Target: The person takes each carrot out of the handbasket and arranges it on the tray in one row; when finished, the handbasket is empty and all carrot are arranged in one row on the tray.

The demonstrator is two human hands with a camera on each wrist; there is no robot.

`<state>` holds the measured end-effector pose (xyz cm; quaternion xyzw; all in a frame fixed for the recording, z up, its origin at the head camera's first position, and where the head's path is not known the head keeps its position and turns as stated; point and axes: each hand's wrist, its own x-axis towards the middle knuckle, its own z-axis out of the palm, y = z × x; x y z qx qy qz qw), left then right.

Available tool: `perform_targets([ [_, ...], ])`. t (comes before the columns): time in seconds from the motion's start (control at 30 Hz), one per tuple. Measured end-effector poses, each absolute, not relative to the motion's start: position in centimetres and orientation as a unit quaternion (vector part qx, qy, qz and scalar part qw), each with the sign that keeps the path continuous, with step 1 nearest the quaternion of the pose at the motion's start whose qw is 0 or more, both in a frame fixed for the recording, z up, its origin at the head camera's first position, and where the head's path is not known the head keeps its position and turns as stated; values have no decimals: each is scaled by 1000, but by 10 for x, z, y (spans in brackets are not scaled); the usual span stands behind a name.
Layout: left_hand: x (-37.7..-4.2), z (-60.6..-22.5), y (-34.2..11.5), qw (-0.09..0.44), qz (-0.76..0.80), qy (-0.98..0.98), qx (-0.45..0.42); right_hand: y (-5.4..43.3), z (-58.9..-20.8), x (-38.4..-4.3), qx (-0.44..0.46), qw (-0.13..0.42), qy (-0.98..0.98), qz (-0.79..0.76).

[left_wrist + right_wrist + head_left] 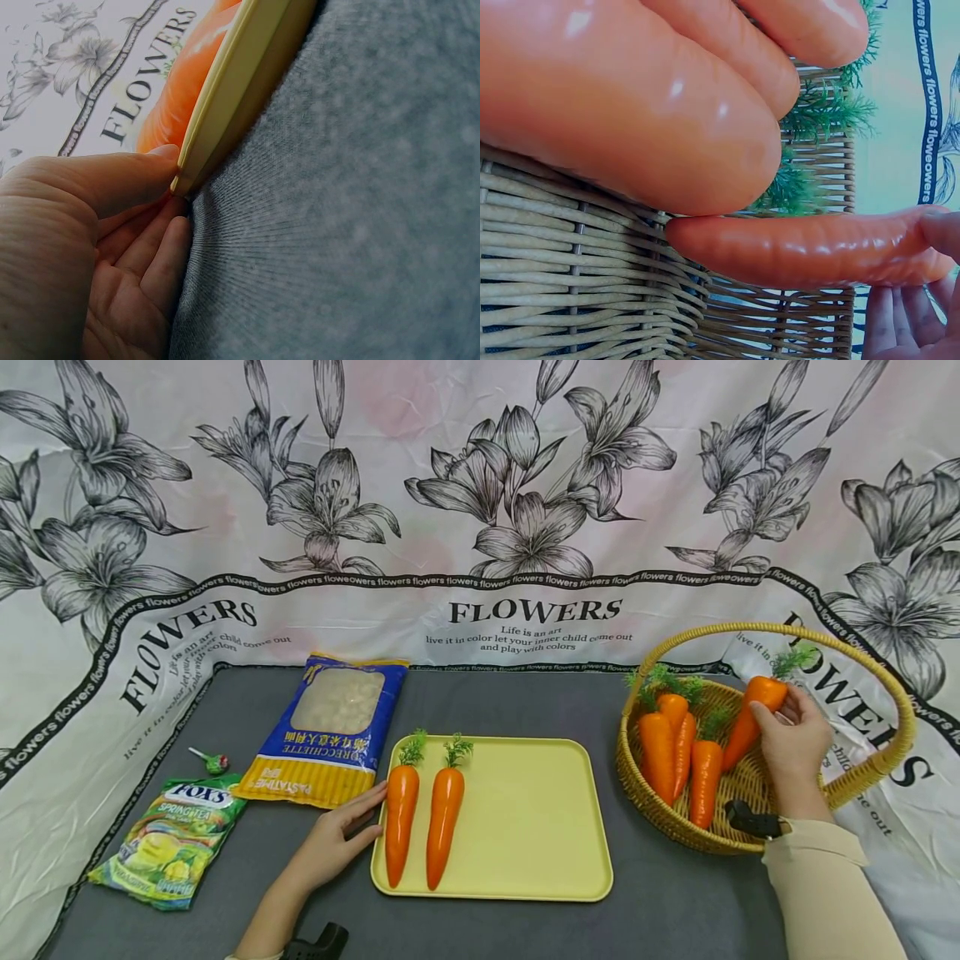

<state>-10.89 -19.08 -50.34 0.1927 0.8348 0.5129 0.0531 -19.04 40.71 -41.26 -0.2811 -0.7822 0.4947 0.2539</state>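
At the far left, a green, glossy plastic FOX'S candy bag is lying on the dark grey tabletop, with a small green-wrapped lollipop on a white stick resting just beyond its top. Next, a blue-and-yellow plastic pasta bag with a clear window is lying at a slant. The left hand is reaching in, fingers extended rather than curled, fingertips and thumb touching the left edge of a pale yellow, rounded rectangular tray. On the tray's left part, a smooth orange carrot with a feathery green top and a matching second carrot are lying side by side, apart, tips toward the person. To the right, a tan woven wicker basket with an arched handle is holding several more orange carrots. At its right side, the right hand is pinching a tilted orange carrot near its green-topped end, the pointed end slanting down into the basket.
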Motion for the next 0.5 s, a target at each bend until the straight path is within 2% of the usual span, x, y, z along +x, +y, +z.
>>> perform_targets([
  [0.33,-109,-504,-191,50,516,832,196,405,-403,-188,-275,287,-768,502],
  [0.5,-109,-504,-191,55,519,831,192,406,-392,-186,-277,250,-775,510],
])
